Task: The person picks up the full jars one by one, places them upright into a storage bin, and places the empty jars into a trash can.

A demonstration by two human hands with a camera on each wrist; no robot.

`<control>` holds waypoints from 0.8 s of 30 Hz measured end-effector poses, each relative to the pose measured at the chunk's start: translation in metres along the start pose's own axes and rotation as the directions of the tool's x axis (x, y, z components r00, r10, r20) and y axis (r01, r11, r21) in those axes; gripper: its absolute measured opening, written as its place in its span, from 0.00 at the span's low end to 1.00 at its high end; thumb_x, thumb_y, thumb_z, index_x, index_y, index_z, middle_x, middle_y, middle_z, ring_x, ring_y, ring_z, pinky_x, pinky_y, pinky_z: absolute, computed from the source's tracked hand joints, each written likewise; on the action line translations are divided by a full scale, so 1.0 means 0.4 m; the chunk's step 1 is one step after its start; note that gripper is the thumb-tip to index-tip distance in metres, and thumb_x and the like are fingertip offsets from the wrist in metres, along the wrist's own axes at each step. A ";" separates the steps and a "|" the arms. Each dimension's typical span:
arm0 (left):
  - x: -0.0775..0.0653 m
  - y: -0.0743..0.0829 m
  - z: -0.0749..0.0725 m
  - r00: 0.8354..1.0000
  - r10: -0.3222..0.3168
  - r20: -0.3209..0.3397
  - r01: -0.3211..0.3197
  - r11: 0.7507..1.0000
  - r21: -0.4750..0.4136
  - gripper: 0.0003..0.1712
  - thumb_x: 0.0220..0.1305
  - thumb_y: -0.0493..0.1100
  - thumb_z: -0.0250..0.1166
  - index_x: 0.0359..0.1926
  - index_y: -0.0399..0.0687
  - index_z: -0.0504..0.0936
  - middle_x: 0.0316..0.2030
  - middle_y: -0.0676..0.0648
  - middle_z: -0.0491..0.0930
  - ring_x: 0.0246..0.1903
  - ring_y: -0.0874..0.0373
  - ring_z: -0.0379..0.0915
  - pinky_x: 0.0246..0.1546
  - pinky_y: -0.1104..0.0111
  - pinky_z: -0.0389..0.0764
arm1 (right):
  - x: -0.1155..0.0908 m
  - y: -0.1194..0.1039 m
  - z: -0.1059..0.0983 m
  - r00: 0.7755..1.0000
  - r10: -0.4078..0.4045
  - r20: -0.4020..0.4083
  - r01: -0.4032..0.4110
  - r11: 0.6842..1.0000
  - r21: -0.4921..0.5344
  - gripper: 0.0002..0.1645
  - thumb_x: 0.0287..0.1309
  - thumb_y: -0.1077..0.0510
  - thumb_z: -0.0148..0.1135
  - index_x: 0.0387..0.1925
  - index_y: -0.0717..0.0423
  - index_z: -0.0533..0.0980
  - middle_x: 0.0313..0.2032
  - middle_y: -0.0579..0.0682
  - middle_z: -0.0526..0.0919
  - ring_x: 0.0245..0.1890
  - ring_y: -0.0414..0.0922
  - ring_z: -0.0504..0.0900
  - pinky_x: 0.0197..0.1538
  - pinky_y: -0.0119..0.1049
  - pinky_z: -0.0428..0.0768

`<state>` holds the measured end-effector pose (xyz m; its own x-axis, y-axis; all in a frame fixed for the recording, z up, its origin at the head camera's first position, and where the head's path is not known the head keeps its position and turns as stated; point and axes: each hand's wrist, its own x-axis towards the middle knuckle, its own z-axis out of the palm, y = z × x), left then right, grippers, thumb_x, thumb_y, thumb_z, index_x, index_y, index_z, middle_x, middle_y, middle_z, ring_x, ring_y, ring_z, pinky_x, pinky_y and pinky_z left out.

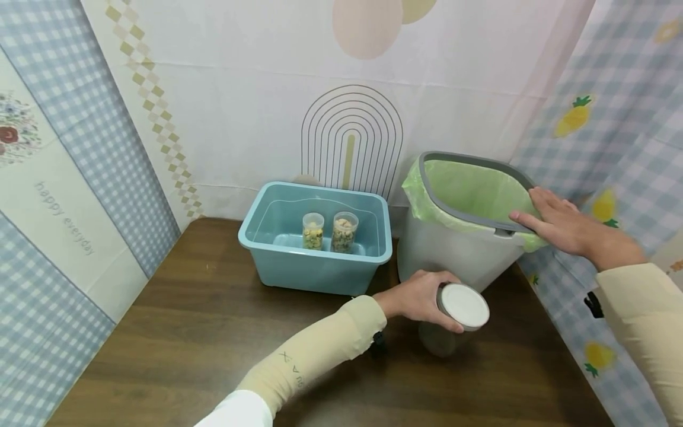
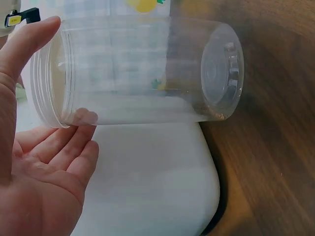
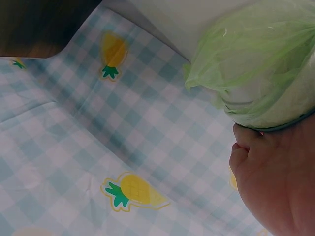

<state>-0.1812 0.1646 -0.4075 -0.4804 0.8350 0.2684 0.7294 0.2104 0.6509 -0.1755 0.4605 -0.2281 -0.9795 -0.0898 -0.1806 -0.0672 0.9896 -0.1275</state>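
Note:
My left hand [image 1: 421,299] grips a clear plastic jar [image 2: 142,73] near its white lid [image 1: 466,306], thumb on one side and fingers on the other. The jar stands upright by the front of the trash can, and its see-through body shows nothing inside. My right hand [image 1: 560,225] holds the grey rim [image 1: 464,219] of the white trash can [image 1: 443,249] at its right side, its thumb over the inner edge. In the right wrist view, fingers [image 3: 241,150] bend beside the green bag [image 3: 246,54] that lines the can.
A blue tub [image 1: 315,273] stands left of the trash can. Inside are two small clear containers, one with yellowish pieces [image 1: 313,237] and one with pale, nut-like pieces [image 1: 343,237]. All stand on a brown wooden table [image 1: 176,332], with patterned cloth walls [image 1: 240,118] around it.

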 end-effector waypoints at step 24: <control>-0.096 0.034 -0.170 0.997 -0.067 -0.043 0.068 0.998 0.013 0.48 0.49 0.61 0.84 0.67 0.48 0.77 0.55 0.53 0.85 0.48 0.70 0.79 0.49 0.82 0.77 | -0.008 -0.005 0.000 1.000 -0.002 0.008 0.002 1.000 0.004 0.58 0.81 0.29 0.33 0.81 0.70 0.26 0.80 0.76 0.24 0.81 0.75 0.26 0.77 0.76 0.29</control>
<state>-0.1860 0.1008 -0.3608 -0.5488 0.7963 0.2546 0.7013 0.2728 0.6586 -0.1724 0.4587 -0.2274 -0.9777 -0.0927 -0.1882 -0.0684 0.9889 -0.1318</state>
